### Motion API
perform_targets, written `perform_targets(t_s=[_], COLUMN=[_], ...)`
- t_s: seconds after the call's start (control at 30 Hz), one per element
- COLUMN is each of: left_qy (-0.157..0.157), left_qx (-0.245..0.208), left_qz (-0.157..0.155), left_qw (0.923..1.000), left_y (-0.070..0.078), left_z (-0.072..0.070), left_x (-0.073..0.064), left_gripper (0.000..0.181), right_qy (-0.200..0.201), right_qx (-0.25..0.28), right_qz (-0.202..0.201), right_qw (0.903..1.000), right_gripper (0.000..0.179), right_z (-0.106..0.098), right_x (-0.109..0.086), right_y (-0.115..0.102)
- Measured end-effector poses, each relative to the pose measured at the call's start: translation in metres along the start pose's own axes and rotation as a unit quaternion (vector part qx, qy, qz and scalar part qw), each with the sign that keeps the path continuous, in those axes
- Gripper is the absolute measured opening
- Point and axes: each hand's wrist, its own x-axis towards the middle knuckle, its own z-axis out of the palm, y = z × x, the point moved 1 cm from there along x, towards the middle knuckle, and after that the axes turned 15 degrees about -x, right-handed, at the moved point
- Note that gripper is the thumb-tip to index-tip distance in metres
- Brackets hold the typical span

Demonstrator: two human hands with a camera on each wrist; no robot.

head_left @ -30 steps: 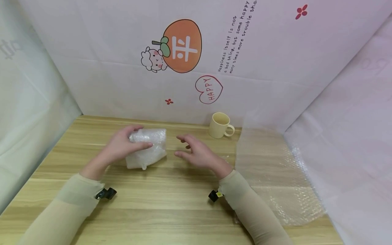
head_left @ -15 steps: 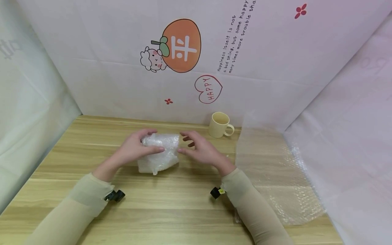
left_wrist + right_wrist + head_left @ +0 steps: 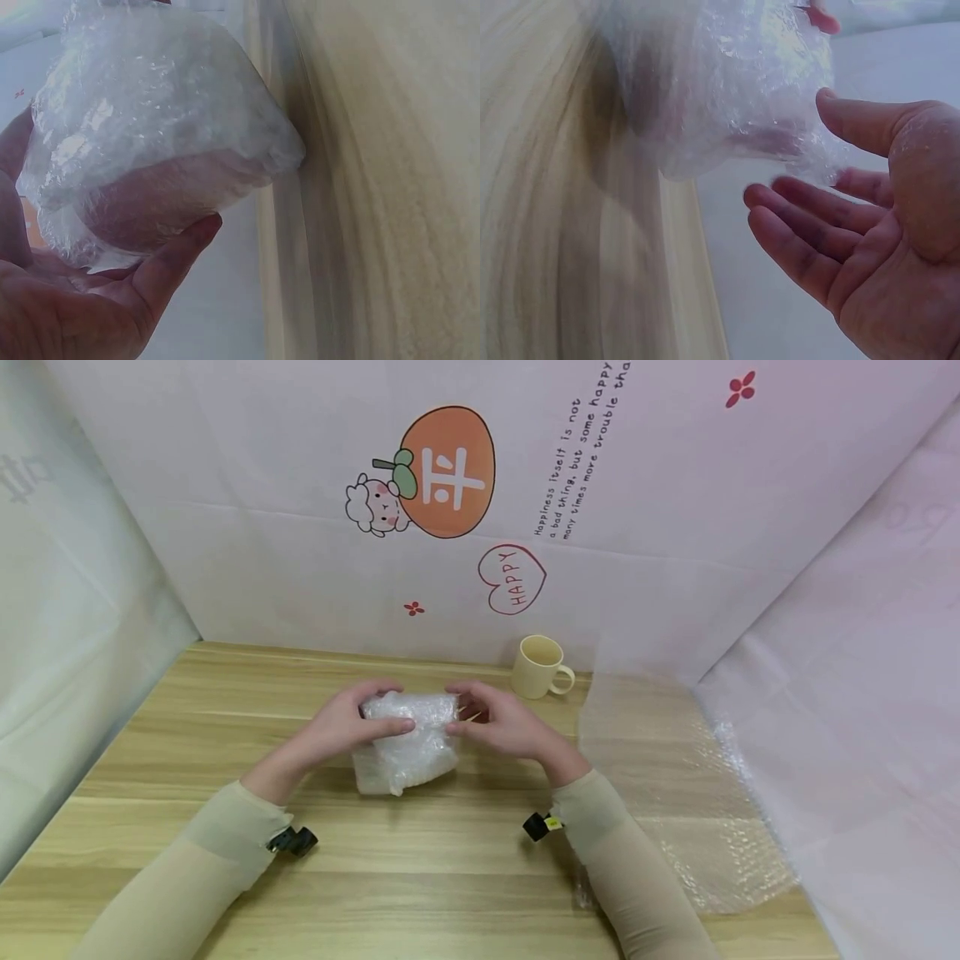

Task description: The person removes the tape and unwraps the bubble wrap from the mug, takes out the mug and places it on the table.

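A bundle of bubble wrap (image 3: 411, 745) is held tilted over the wooden table, with a rounded pinkish shape showing through the plastic in the left wrist view. My left hand (image 3: 351, 720) grips its left side, thumb across the front and fingers round the back. At the opposite side, my right hand (image 3: 504, 720) has its thumb tip overlapping the bundle's edge and its index fingertip right at the wrap. In the right wrist view the other fingers (image 3: 802, 259) of that hand reach out, loosely extended, below the bundle.
A yellow mug (image 3: 537, 668) stands at the back of the table (image 3: 420, 877), handle to the right. A large flat sheet of bubble wrap (image 3: 675, 793) covers the right side, partly under the right sleeve. Printed white cloth walls (image 3: 300, 577) enclose the table's back and sides.
My left hand has carried the bundle rightward and slightly nearer to me, up to the right hand. The right hand has shifted slightly right, its thumb now overlapping the bundle's edge.
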Motion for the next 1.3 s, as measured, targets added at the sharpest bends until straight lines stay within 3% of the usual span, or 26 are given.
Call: perform_targets(t_s=[0.13, 0.27, 0.47, 0.77, 0.97, 1.1, 1.3], left_qy=[-0.018, -0.044, -0.08, -0.114, -0.088, -0.06, -0.03], left_qx=[-0.022, -0.072, -0.163, -0.213, -0.196, -0.175, -0.159], left_qz=[-0.02, -0.018, -0.01, -0.007, -0.007, -0.01, 0.009], left_qw=[0.9994, 0.9963, 0.9834, 0.9702, 0.9766, 0.9828, 0.9868], left_y=[-0.002, -0.006, -0.016, -0.025, -0.025, -0.023, -0.018], left_z=[0.001, -0.001, -0.008, -0.011, -0.01, -0.008, 0.001], left_x=[0.0, 0.0, 0.002, 0.003, 0.002, 0.002, 0.003], left_gripper=[0.085, 0.078, 0.066, 0.063, 0.061, 0.061, 0.058], right_qy=[-0.008, -0.013, -0.012, -0.026, -0.024, -0.003, 0.037], right_qx=[0.003, 0.012, 0.009, 0.003, -0.002, -0.018, -0.05], right_qz=[0.004, 0.004, 0.015, 0.022, 0.024, 0.032, 0.024], right_qw=[1.0, 0.9998, 0.9998, 0.9994, 0.9994, 0.9993, 0.9978], right_gripper=[0.06, 0.059, 0.057, 0.062, 0.063, 0.055, 0.042], right_z=[-0.002, -0.002, -0.002, -0.005, -0.005, -0.004, -0.005], right_x=[-0.002, -0.001, -0.001, 0.001, 0.002, 0.002, 0.003], right_y=[0.001, 0.003, 0.01, 0.02, 0.019, 0.018, 0.009])
